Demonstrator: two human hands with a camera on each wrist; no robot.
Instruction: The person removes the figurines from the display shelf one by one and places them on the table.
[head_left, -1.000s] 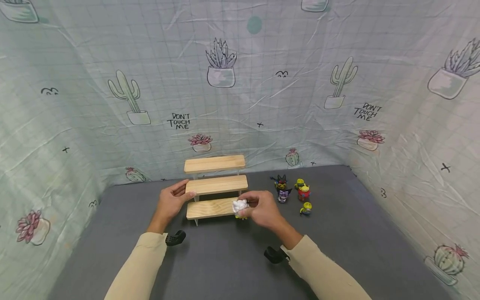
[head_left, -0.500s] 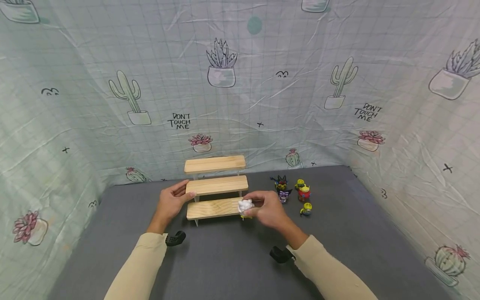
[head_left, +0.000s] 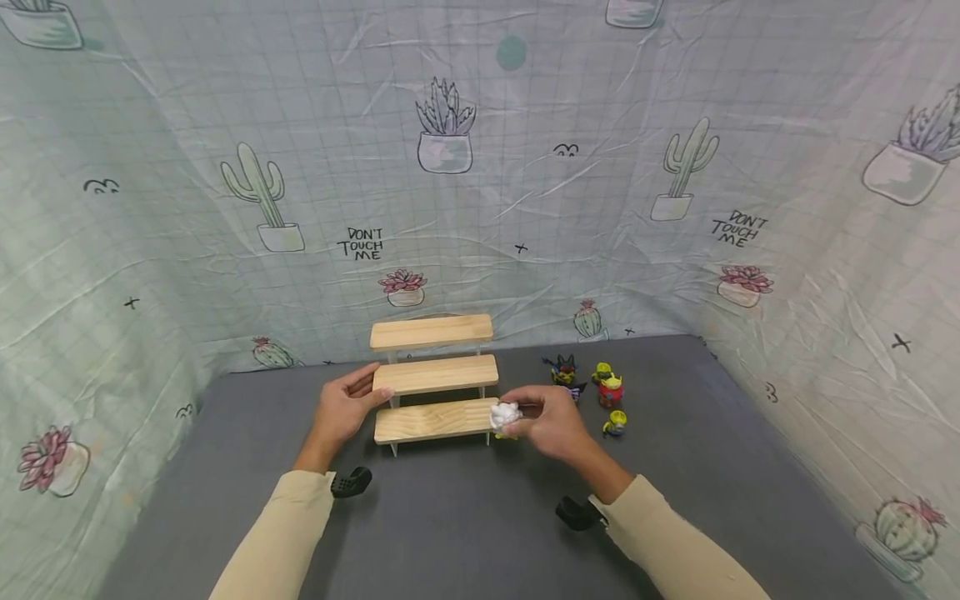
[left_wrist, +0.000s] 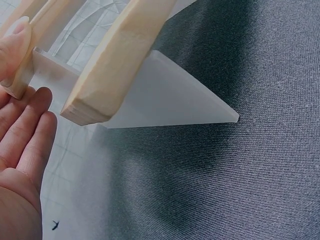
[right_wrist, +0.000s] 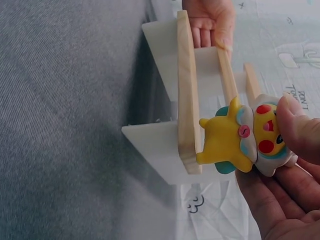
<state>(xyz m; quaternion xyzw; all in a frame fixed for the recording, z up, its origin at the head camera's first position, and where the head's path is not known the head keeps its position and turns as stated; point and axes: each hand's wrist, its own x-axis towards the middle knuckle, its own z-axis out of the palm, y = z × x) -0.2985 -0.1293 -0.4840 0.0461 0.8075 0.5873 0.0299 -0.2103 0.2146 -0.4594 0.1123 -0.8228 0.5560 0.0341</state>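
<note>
A wooden three-step display stand [head_left: 435,422] with pale side panels [right_wrist: 150,150] stands on the grey cloth. My left hand [head_left: 341,412] grips the left end of its middle step [head_left: 435,374], thumb on top and fingers below; in the left wrist view the fingers [left_wrist: 37,135] are partly cut off. At the right end of the bottom step, my right hand [head_left: 555,423] pinches a yellow Pikachu figurine [right_wrist: 222,140] by its white hood, between thumb and fingers. Its feet are at the bottom step's end; I cannot tell whether they touch the wood.
Right of the stand are several small figurines: a dark-eared one [head_left: 564,369], a red one with a yellow top [head_left: 611,390], two yellow ones, and a purple one [head_left: 576,392] partly behind my right hand. A printed curtain [head_left: 525,283] hangs behind.
My right hand has moved right with the Pikachu figurine, from over the bottom step to its right end, and now partly covers the purple figurine. My left hand stays in place.
</note>
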